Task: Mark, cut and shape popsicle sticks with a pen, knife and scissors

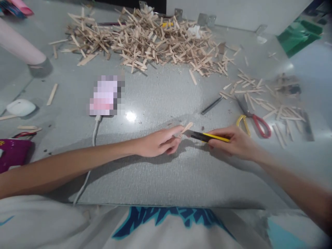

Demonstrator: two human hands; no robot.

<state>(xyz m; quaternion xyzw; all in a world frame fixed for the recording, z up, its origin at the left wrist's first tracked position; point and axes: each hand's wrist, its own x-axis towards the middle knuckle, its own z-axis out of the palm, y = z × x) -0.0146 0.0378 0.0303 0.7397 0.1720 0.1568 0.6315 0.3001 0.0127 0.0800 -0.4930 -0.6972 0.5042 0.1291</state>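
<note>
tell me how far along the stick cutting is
Done: cut sticks lie scattered by the scissors. In hand: the left hand pins one stick while the right hand holds a yellow knife against it. Left: the big pile behind.

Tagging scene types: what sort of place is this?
Likely a craft or hobby workbench. A big heap of wooden sticks covers the grey table, scissors lie nearby, and the right hand holds a yellow utility knife.
</note>
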